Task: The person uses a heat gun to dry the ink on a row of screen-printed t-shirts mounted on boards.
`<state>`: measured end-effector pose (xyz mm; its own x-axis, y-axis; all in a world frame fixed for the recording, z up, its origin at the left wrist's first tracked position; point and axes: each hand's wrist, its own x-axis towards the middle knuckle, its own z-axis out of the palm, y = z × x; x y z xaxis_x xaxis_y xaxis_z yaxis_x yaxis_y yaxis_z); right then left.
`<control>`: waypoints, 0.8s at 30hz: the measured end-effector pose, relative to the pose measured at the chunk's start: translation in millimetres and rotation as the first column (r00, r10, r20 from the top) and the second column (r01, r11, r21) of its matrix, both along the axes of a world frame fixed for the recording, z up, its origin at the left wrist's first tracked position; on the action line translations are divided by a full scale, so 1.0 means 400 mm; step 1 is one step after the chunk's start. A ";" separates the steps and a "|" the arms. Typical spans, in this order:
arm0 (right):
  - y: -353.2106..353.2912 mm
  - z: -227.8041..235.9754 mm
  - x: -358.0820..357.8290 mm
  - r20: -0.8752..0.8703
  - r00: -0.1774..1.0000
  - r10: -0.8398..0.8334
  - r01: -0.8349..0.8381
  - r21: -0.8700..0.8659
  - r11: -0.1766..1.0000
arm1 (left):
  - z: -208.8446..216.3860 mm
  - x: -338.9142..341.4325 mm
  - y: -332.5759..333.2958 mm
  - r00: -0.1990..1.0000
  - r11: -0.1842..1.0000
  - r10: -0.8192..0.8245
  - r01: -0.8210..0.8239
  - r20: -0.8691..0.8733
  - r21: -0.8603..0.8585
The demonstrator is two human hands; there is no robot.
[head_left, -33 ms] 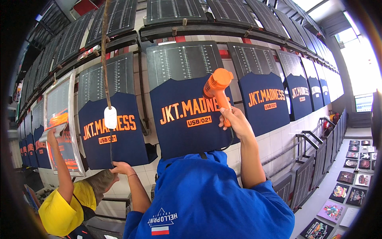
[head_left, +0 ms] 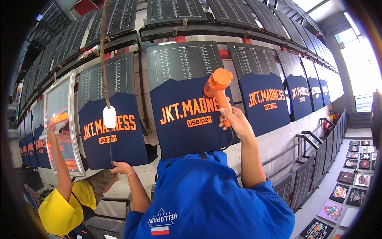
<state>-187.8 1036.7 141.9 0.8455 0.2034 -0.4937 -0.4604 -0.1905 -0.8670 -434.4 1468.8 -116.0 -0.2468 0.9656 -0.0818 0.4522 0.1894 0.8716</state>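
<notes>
An orange hair dryer (head_left: 219, 88) is gripped by its handle in my right hand (head_left: 235, 122), its barrel over a navy shirt (head_left: 175, 137) with orange lettering. This shirt lies on a black ruled board (head_left: 183, 59). My left hand (head_left: 122, 169) is closed at the lower edge of another navy shirt (head_left: 127, 149), its fingers pinching a thin dark cord (head_left: 112, 153). The cord runs up to a white plug block (head_left: 109, 117) on a cable hanging from above. Part of the lettering is hidden behind the dryer and the block.
On the left, a co-worker in a yellow shirt (head_left: 65, 203) holds a squeegee (head_left: 57, 129) against a framed printing screen (head_left: 75, 103) with orange ink. More boards with navy shirts (head_left: 266, 99) continue to the right. Bare black boards (head_left: 175, 11) line the far side; printed samples (head_left: 332, 210) lie lower right.
The co-worker's hand and squeegee have shifted very slightly up along the screen. My hands and the hair dryer look unmoved.
</notes>
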 end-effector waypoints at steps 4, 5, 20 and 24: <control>-0.019 0.008 -0.028 -0.046 0.999 0.012 -0.014 -0.050 0.999 | 0.000 -0.009 0.000 0.999 0.999 -0.028 0.029 -0.030 0.024; -0.028 0.010 -0.041 -0.066 0.998 0.014 -0.019 -0.064 0.998 | 0.003 -0.008 -0.004 1.000 1.000 -0.023 0.023 -0.020 0.021; -0.012 0.042 -0.104 -0.133 0.988 0.084 -0.091 -0.048 0.995 | -0.012 -0.013 0.006 0.999 0.999 -0.015 0.016 -0.036 0.031; 0.001 0.037 -0.086 -0.101 0.990 0.101 -0.106 -0.047 0.993 | -0.008 -0.003 -0.001 0.998 1.000 0.013 -0.011 -0.060 0.024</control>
<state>-222.1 1037.2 156.9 0.7683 0.2588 -0.5854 -0.5182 -0.2853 -0.8062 -435.6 1468.4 -119.3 -0.2621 0.9641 -0.0435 0.5016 0.1746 0.8473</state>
